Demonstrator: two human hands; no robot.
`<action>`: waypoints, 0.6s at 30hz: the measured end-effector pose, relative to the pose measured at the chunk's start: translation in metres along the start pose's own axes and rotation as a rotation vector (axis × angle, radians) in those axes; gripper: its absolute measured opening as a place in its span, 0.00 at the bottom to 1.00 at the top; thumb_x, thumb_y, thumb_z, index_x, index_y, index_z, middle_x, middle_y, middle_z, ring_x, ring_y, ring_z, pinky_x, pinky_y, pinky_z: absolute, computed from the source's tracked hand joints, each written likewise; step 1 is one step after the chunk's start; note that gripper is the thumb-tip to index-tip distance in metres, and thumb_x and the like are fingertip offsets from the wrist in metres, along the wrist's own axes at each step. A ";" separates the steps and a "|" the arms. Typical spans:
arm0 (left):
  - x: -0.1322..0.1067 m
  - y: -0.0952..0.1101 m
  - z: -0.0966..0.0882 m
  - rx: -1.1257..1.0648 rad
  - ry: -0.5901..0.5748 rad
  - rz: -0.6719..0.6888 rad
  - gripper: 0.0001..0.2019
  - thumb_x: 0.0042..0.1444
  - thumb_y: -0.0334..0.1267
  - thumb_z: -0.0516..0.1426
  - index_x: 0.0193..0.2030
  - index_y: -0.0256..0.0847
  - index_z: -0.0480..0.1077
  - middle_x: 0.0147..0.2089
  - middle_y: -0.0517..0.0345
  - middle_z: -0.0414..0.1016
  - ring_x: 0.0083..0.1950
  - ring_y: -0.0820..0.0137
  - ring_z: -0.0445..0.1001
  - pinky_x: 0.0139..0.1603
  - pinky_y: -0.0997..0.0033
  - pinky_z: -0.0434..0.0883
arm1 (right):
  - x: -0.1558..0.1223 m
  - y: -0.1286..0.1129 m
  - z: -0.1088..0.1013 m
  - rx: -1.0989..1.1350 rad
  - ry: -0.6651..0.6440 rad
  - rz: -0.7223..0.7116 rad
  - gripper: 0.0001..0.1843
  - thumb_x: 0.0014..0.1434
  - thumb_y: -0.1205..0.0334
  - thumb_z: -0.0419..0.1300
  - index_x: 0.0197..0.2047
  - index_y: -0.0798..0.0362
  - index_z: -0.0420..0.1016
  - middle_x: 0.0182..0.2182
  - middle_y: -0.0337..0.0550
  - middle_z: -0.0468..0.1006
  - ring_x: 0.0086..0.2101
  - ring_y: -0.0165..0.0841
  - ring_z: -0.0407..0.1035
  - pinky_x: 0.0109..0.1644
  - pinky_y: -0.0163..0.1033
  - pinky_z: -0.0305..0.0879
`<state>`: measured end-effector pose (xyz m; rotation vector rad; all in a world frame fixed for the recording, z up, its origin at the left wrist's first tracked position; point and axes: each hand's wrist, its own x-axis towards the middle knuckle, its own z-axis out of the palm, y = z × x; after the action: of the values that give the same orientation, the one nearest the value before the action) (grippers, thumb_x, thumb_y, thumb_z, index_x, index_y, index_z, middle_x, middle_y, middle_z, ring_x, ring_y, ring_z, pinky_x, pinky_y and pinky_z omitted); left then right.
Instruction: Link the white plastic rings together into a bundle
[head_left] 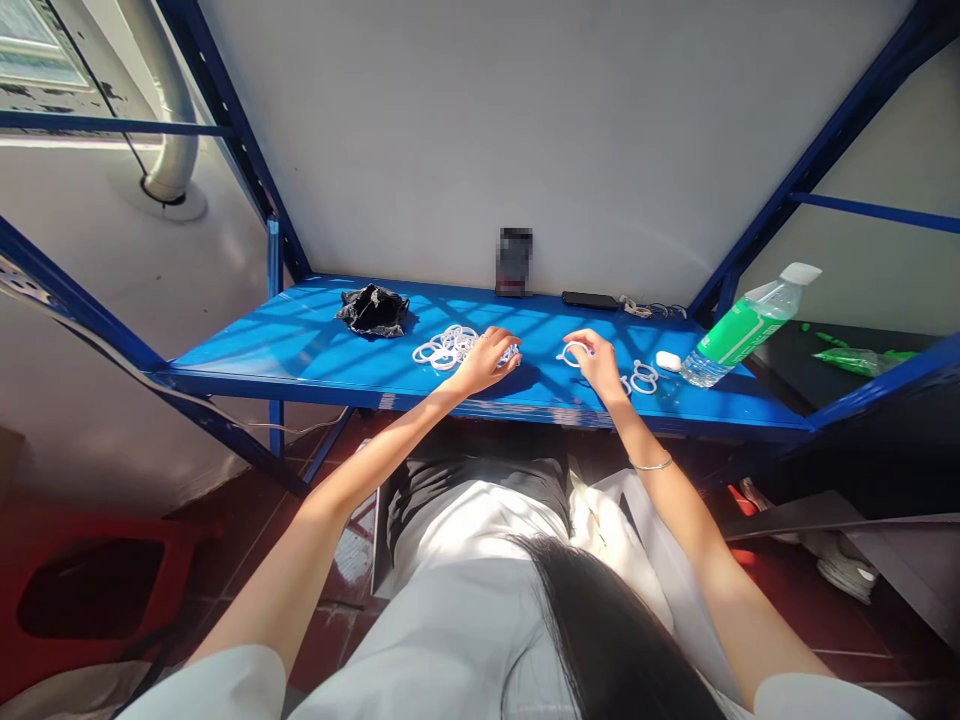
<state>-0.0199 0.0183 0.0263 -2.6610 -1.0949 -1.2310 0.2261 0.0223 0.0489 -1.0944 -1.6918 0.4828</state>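
Observation:
On the blue shelf [300,345] lies a pile of white plastic rings [444,348]. My left hand [487,362] rests at the pile's right edge, fingers curled over some of the rings. My right hand [598,362] pinches a single white ring [574,352] just above the shelf. To its right lies a smaller group of white rings [642,378].
A crumpled black bag [373,309] lies at the shelf's left. A dark phone [590,300] and a cable [645,309] lie near the back wall. A small white case [667,361] and a green-labelled water bottle [742,328] are at the right. A red stool [90,585] stands lower left.

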 end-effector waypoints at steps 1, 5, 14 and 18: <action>0.000 0.001 0.000 -0.030 0.015 -0.007 0.12 0.67 0.44 0.52 0.50 0.40 0.70 0.51 0.46 0.74 0.54 0.58 0.70 0.54 0.57 0.69 | 0.000 -0.004 0.009 0.095 -0.065 0.031 0.08 0.56 0.59 0.57 0.36 0.50 0.76 0.34 0.43 0.78 0.35 0.35 0.71 0.36 0.39 0.69; 0.000 -0.001 0.001 -0.095 0.010 0.002 0.13 0.66 0.47 0.55 0.46 0.40 0.72 0.49 0.47 0.75 0.51 0.60 0.70 0.52 0.60 0.69 | -0.003 -0.011 0.045 0.284 -0.242 0.187 0.11 0.53 0.54 0.61 0.38 0.51 0.75 0.29 0.38 0.74 0.26 0.29 0.66 0.25 0.32 0.62; 0.001 -0.005 0.003 -0.139 -0.039 0.018 0.16 0.67 0.49 0.51 0.39 0.39 0.72 0.44 0.48 0.76 0.46 0.62 0.70 0.48 0.62 0.69 | -0.017 -0.008 0.057 0.425 -0.324 0.174 0.18 0.51 0.46 0.67 0.39 0.49 0.74 0.33 0.40 0.77 0.33 0.35 0.73 0.33 0.38 0.72; 0.002 0.003 0.001 -0.172 -0.077 0.025 0.19 0.67 0.51 0.50 0.36 0.39 0.73 0.43 0.49 0.77 0.46 0.63 0.72 0.50 0.62 0.69 | -0.017 -0.003 0.056 0.478 -0.306 0.156 0.23 0.50 0.40 0.67 0.39 0.49 0.74 0.35 0.42 0.79 0.39 0.39 0.75 0.44 0.43 0.73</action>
<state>-0.0168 0.0174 0.0277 -2.8606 -1.0048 -1.2842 0.1758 0.0167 0.0201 -0.8287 -1.6323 1.1383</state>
